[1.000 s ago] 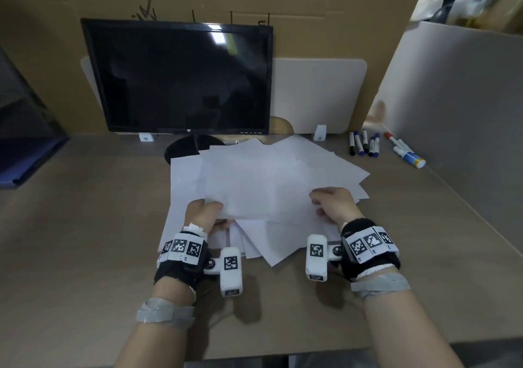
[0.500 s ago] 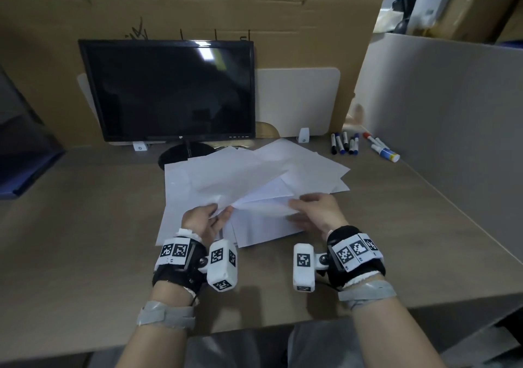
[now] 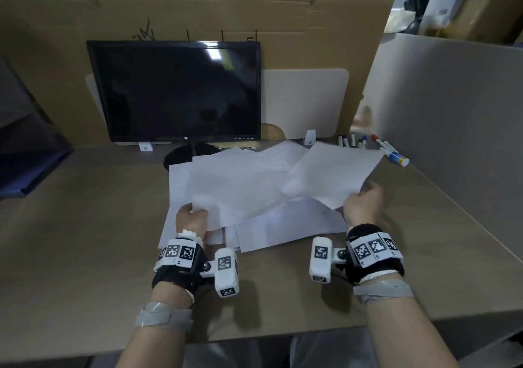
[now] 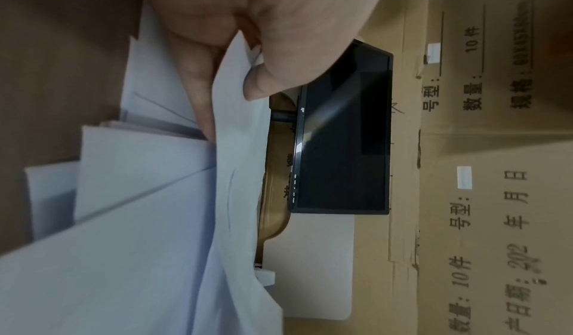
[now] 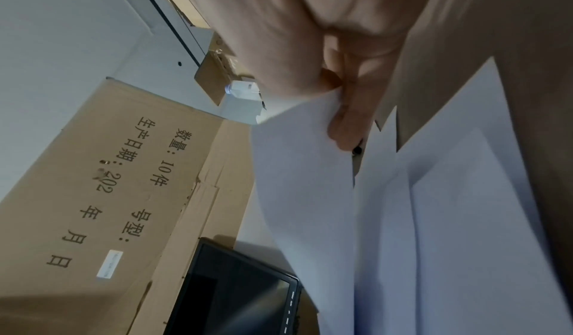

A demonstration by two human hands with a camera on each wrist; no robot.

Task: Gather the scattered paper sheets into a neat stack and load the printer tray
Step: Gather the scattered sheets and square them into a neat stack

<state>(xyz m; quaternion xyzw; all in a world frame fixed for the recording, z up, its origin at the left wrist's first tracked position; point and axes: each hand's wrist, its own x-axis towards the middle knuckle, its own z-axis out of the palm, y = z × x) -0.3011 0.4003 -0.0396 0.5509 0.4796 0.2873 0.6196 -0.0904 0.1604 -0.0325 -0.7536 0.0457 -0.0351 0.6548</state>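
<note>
Our left hand (image 3: 190, 217) pinches the near corner of a loose sheet, thumb on top and fingers (image 4: 198, 100) curled beneath. Our right hand (image 3: 363, 206) pinches another sheet's edge, lifting it off the pile. The paper sheets (image 3: 240, 192) lie fanned and crooked across the middle of the surface (image 3: 85, 226), none squared, so we judge gathering barely begun; no printer tray shows. A monitor (image 3: 175, 90) stands just behind the pile and markers (image 3: 368, 144) lie near its far right corner; left and near side offer open room.
</note>
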